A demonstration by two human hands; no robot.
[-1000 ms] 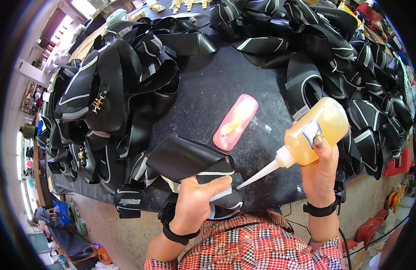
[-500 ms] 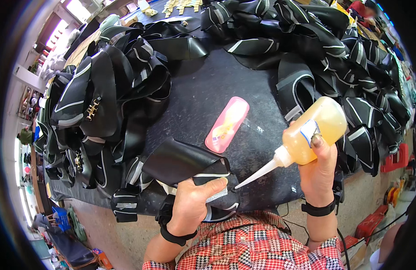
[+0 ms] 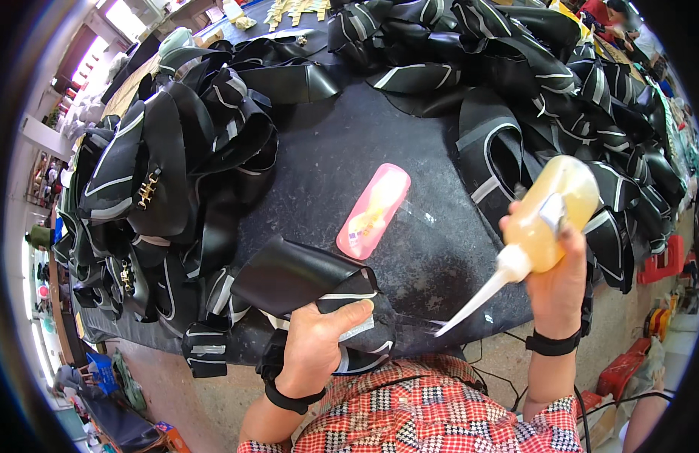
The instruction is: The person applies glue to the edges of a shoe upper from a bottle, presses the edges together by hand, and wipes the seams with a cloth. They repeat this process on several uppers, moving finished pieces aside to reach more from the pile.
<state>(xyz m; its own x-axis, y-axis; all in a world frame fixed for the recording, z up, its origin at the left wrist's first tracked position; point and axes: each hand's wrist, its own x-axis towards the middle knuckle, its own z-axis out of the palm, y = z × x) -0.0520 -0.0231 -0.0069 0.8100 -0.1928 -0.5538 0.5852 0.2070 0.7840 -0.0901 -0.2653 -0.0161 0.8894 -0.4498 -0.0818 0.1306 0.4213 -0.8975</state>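
At the table's near edge, my left hand pinches a black shoe upper with pale strips along its edges, thumb on top. My right hand grips a translucent squeeze bottle of yellowish liquid. The bottle is tilted, its long white nozzle aimed down and left, with the tip right of the upper and apart from it. A pink phone-shaped object with a yellow pattern lies on the black tabletop beyond my hands.
Black uppers with pale edging are heaped at left and right; some at left carry gold-coloured metal trim. Red plastic crates stand on the floor at right. A person sits at the far right.
My right hand has drawn the bottle away to the right, so its nozzle tip has left the upper's edge. My left hand keeps its hold, and the view has shifted slightly.
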